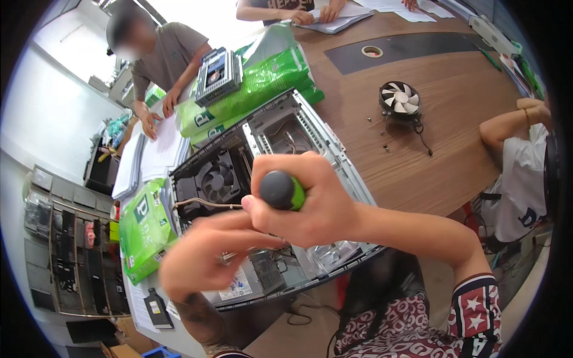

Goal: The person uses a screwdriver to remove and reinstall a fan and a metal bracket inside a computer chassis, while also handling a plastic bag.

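My right hand [319, 206] is closed around the black and green handle of a screwdriver [282, 190], its butt end facing up. The shaft and tip are hidden below the fist. My left hand [200, 253] is smeared by motion, its fingertips reaching under the right fist; whether they touch the tool is not visible. Both hands are over an opened desktop computer case [327, 138] lying on the table. Inside it sit a dark fan [218, 181], a beige cable [206, 203] and a silver boxy unit [267, 271] near the front.
To the right of the case, a cooling fan [400, 98] with pale blades lies near loose screws [385, 148]. Green plastic packages [146, 230] and a drive unit [218, 77] border the case. A tape roll [372, 52] is farther back. Other people sit around the table with papers.
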`<state>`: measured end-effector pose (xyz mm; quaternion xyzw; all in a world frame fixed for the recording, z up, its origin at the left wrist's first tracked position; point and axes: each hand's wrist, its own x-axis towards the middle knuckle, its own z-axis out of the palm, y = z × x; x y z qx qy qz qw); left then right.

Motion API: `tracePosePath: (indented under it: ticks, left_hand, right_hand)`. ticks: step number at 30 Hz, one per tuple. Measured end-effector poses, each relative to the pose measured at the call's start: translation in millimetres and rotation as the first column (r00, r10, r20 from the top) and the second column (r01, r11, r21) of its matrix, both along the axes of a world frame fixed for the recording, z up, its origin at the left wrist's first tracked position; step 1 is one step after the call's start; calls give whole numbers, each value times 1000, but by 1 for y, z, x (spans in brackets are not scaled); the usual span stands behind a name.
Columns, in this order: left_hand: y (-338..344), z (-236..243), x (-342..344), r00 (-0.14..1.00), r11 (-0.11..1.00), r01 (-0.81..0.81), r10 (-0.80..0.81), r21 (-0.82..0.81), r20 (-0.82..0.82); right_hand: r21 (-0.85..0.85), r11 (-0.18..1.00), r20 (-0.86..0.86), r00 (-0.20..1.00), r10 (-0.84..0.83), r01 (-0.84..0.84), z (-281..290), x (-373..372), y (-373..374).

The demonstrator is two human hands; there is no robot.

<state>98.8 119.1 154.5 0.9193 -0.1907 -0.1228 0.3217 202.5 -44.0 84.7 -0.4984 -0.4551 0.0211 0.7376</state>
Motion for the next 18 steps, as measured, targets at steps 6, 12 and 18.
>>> tracePosePath:
  ticks: [6, 12, 18]
  left_hand:
    - [4, 94, 18, 578, 885, -454, 381, -103, 721]
    - [-68, 62, 65, 646, 909, -269, -74, 318, 760]
    - [-55, 99, 66, 356, 841, -237, -391, 487, 849]
  right_hand:
    - [-23, 998, -91, 994, 54, -57, 4, 0, 5]
    - [207, 975, -87, 994, -65, 81, -6, 7, 13]
    - [-45, 995, -112, 990, 87, -92, 3, 0, -3]
